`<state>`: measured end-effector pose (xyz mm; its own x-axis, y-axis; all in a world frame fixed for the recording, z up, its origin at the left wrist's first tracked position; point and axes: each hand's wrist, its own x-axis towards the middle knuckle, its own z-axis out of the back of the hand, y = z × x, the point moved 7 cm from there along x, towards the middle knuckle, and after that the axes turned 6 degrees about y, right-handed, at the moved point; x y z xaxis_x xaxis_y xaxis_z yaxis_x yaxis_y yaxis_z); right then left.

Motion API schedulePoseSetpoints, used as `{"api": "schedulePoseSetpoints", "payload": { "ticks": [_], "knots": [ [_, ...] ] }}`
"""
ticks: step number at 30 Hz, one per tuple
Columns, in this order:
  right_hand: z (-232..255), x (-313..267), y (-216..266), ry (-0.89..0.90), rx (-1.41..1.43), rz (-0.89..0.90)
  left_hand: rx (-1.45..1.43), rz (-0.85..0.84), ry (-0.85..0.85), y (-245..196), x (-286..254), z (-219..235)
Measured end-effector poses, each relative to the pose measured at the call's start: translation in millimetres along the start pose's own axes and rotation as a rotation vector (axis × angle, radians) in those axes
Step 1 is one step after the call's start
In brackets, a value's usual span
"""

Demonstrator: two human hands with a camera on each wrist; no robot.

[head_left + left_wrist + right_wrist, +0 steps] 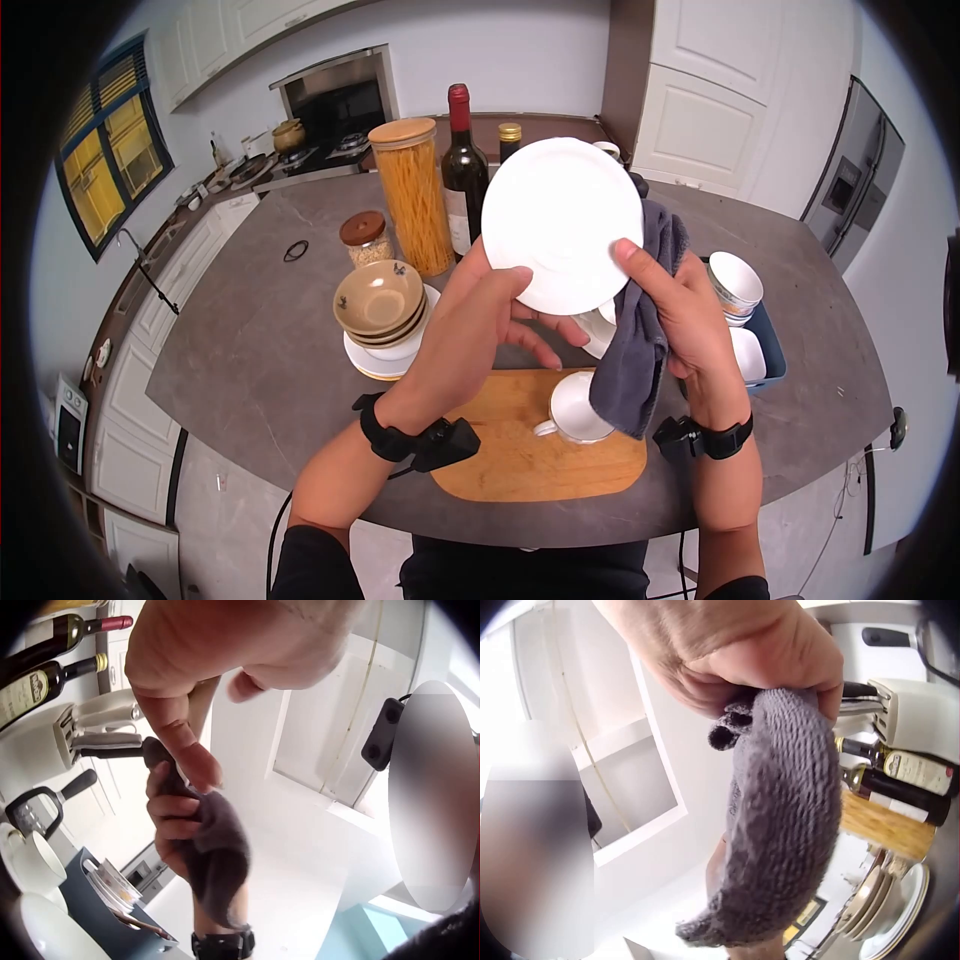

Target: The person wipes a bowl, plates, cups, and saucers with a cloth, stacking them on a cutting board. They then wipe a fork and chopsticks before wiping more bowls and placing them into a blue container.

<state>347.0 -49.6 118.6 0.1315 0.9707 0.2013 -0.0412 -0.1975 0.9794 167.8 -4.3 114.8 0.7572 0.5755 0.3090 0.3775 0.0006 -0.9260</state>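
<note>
In the head view, a round white plate [562, 220] is held up, tilted, above the counter. My left hand [480, 315] pinches its lower left edge, the thumb on the face and other fingers spread beneath. My right hand [690, 315] grips a dark grey cloth [640, 340] and pinches the plate's right rim, thumb in front. The cloth hangs from that hand; in the right wrist view the grey cloth [787, 810] is bunched in the fist. Under the hands, a white cup [580, 410] stands on a wooden board [500, 465].
At left stand brown bowls [378, 300] stacked on white plates, a lidded jar [366, 240], a pasta canister [410, 200] and a wine bottle [463, 170]. A blue bin [770, 345] with white bowls [735, 280] is at right. A knife block [45, 739] shows in the left wrist view.
</note>
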Motion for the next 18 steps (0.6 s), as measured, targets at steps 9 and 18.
{"api": "schedulePoseSetpoints", "payload": {
  "ticks": [9, 18],
  "knots": [
    [-23, -10, 22, -0.281, -0.855, 0.678, -0.022, 0.189, 0.046, 34, 1, -20],
    [-77, -28, 25, 0.297, -0.774, 0.716, 0.044, 0.056, -0.109, 17, 0, 1]
  ]
}}
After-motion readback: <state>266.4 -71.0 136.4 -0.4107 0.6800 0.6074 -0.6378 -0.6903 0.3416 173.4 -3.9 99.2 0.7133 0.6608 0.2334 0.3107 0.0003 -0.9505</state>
